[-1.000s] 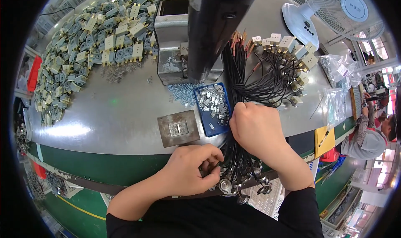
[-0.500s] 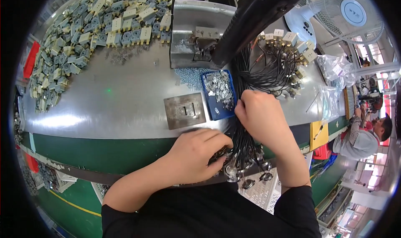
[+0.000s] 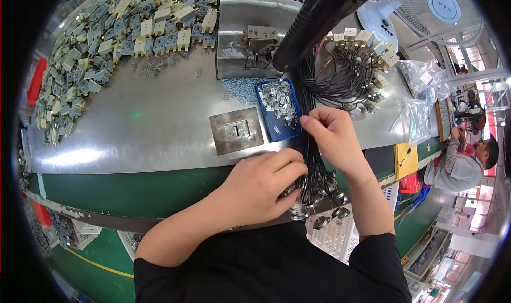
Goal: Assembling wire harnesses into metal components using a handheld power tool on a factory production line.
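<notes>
A thick bundle of black cables [image 3: 315,167] runs down over the table's front edge, ending in several round metal-capped parts [image 3: 322,222]. My left hand [image 3: 266,186] curls round the lower left of this bundle, fingers closed on cables just above the round ends. Higher up, my right hand [image 3: 335,140] is closed in a pinch beside the bundle; whatever lies between its fingertips is too small to make out. Right by those fingertips stands a blue tray [image 3: 275,133] of small metal pieces. Left of it lies a square metal plate [image 3: 221,126] with a slotted centre.
Grey and cream blocks [image 3: 154,29] are heaped at the far left, with springs [image 3: 151,64] nearby. Behind the tray stands a metal fixture [image 3: 261,39], overhung by a black tube [image 3: 314,23]. Cream connectors [image 3: 364,37], a fan [image 3: 444,7] and another person [image 3: 458,167] are at right.
My left hand has moved right and slightly away from me, along the cables. My right hand's fingertips have shifted a little farther up beside the blue tray. The whole view has tilted slightly.
</notes>
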### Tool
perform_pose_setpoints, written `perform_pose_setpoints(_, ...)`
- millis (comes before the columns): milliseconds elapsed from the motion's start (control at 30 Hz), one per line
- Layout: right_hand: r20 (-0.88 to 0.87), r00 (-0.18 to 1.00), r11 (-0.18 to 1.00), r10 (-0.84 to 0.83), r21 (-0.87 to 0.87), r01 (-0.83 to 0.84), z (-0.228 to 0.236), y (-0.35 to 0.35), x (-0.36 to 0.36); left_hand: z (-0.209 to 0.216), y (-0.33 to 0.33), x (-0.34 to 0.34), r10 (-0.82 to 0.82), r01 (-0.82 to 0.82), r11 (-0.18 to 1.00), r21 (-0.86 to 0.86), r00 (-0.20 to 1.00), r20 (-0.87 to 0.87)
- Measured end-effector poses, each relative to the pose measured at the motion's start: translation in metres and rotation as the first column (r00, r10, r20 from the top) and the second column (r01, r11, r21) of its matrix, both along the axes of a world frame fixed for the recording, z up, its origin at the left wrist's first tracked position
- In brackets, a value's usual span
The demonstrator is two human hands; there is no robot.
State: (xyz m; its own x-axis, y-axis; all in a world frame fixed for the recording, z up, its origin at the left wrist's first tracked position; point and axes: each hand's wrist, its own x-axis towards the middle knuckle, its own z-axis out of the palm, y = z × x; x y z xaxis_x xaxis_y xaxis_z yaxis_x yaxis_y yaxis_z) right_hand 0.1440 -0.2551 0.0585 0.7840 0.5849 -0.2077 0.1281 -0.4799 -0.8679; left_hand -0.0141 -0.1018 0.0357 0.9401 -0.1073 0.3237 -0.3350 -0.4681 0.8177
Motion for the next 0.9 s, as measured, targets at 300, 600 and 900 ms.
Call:
perform_pose_setpoints(300, -0.051, 0.986, 0.98, 0.16, 0.127, -0.153, 0.004, -0.027, -0.011, 0.004, -0.001, -0.001, 0.094, -0.125, 0.957, -0.263, 0.988, -0.125)
perform_pose_setpoints(600, -0.557, 0.827, 0.978, 0.077, 0.204, 0.046, 0.046, -0.024, -0.025, 0.008, 0.007, 0.002, 0.082, -0.092, 0.98, -0.176, 0.995, -0.065)
perform_pose_setpoints(900, -0.545, 0.818, 0.952, 0.183, 0.306, -0.009, 0.024, -0.038, -0.019, 0.007, -0.003, -0.002, 0.022, -0.049, 0.966, 0.253, 0.994, 0.108)
